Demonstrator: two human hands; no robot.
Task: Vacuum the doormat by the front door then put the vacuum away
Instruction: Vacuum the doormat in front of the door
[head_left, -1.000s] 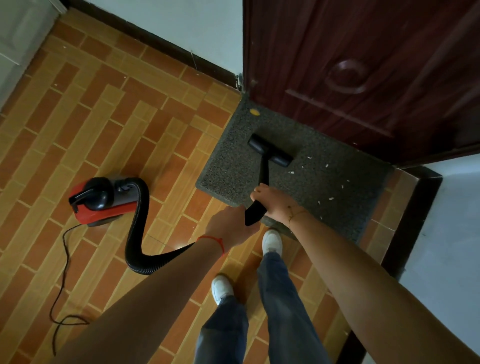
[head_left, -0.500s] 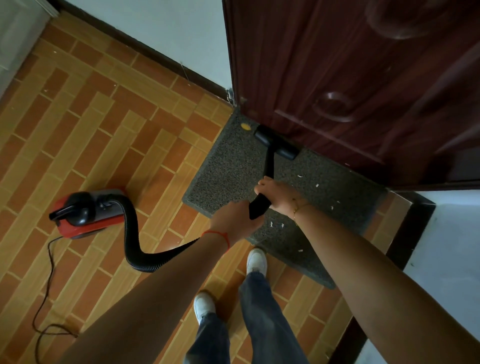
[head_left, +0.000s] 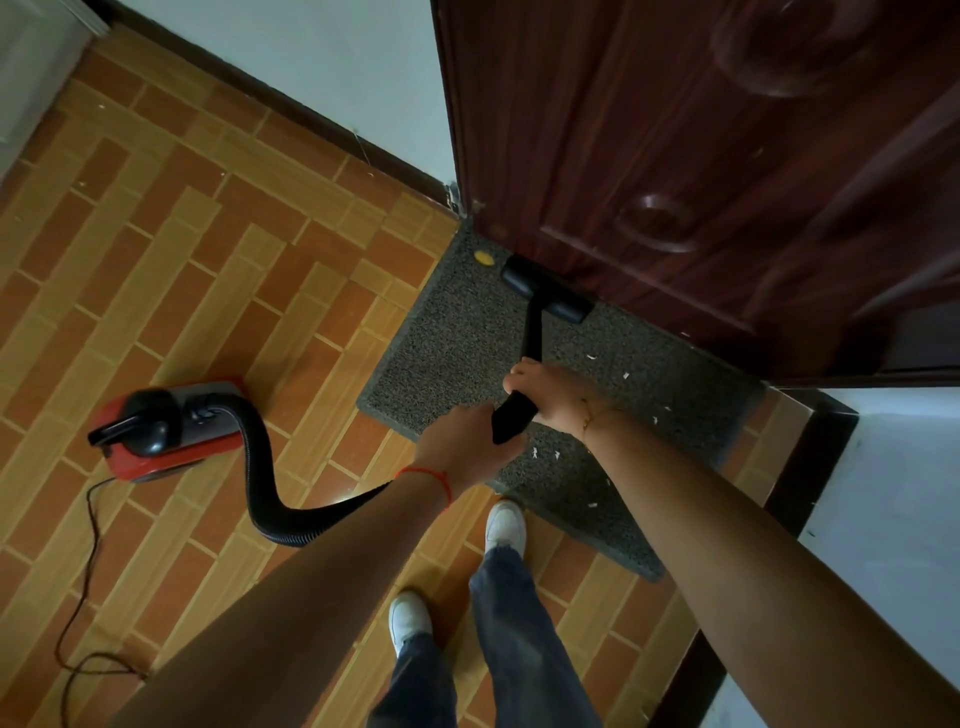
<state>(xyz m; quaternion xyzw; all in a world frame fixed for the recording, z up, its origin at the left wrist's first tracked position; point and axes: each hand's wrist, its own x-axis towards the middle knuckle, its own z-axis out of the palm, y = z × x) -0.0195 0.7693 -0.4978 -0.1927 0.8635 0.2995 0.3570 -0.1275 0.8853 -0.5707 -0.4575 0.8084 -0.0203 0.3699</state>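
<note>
I see both hands wrapped on the black wand (head_left: 532, 332): right hand (head_left: 556, 397) higher, left hand (head_left: 462, 447) lower, at the hose (head_left: 270, 499) end. Nozzle head (head_left: 545, 291) sits on the doormat (head_left: 447, 353), jammed at the door (head_left: 675, 156) bottom edge, far side. White scraps (head_left: 623, 375) right on mat. Red vacuum (head_left: 166, 431) left on open tile floor (head_left: 182, 260), cord (head_left: 83, 597) trailing near.

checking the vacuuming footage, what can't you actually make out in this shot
- Head view: where the hose joins the wand, hidden behind the left hand and forearm.
- Far edge of the doormat, covered by the door.
- Where the power cord ends, lost behind the left arm.
- White specks, too small to identify.
</note>
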